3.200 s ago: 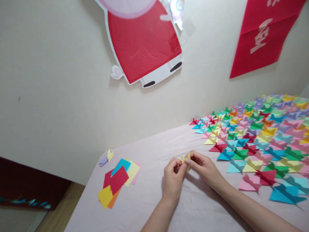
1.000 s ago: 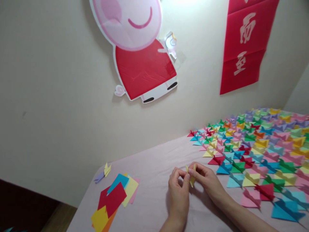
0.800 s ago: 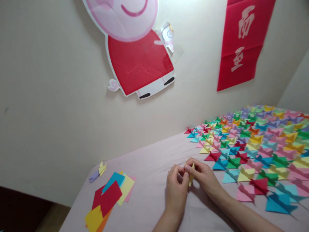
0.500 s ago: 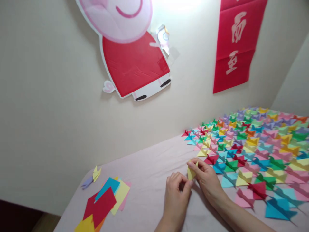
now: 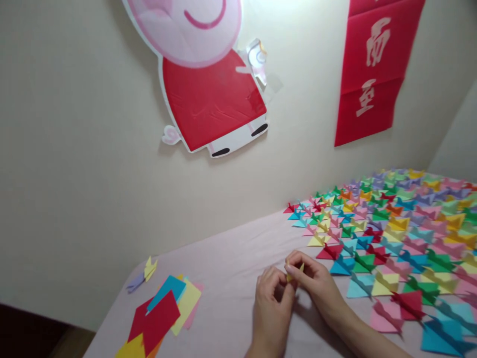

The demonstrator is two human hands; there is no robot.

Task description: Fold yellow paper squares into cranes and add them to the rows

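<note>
From my end of the feed, the right hand is closed in a pinch on a small yellow folded paper, held just above the bed. The left hand has its thumb and forefinger against the lower part; I can't tell whether they grip it. One slim tip points up and slightly right, a second bit shows beside the right thumb; fingers hide too much for me to read the long axis.

Half a second ago I had a broad face of it in view, in the right fingers; now only slivers show, and the left fingers have closed in.

Under the hands lies a pale pink sheet, lightly creased. To the right I see rows of multicoloured paper cranes; to the left, overlapping paper squares, with a yellow folded piece and a purple folded piece beyond. On the wall are a pig cutout and a red banner with pale characters.
</note>
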